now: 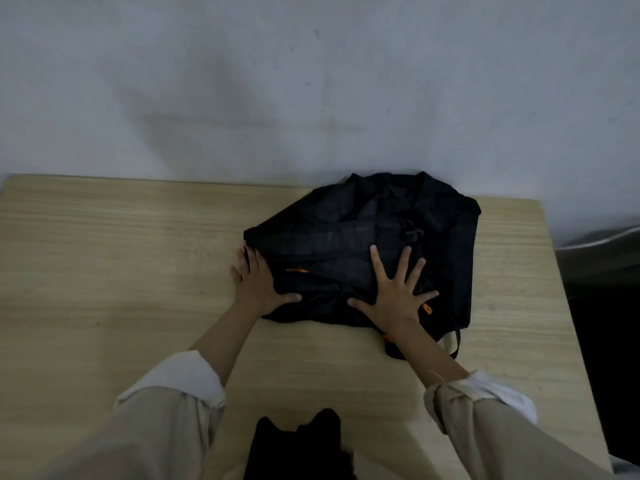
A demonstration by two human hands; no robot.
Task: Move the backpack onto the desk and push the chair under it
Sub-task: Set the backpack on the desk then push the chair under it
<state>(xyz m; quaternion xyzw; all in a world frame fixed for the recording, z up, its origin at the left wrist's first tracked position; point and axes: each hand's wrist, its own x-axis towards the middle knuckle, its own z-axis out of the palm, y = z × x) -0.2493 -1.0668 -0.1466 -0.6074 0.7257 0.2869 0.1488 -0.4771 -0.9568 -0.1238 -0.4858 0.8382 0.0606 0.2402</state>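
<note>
A black backpack [374,237] with small orange zipper pulls lies flat on the light wooden desk [121,271], toward its back right, touching the wall. My left hand [258,284] rests against the backpack's left near edge, thumb on the fabric, fingers along its side. My right hand [394,292] lies flat on top of the backpack with fingers spread wide. Neither hand grips anything. A strap [453,341] hangs off the near right corner. The chair is not in view.
A pale grey wall [311,81] runs behind the desk. The desk's right edge [568,306] drops off to a dark area with a grey object [602,251] beyond. Some dark cloth [298,445] shows at the bottom between my sleeves.
</note>
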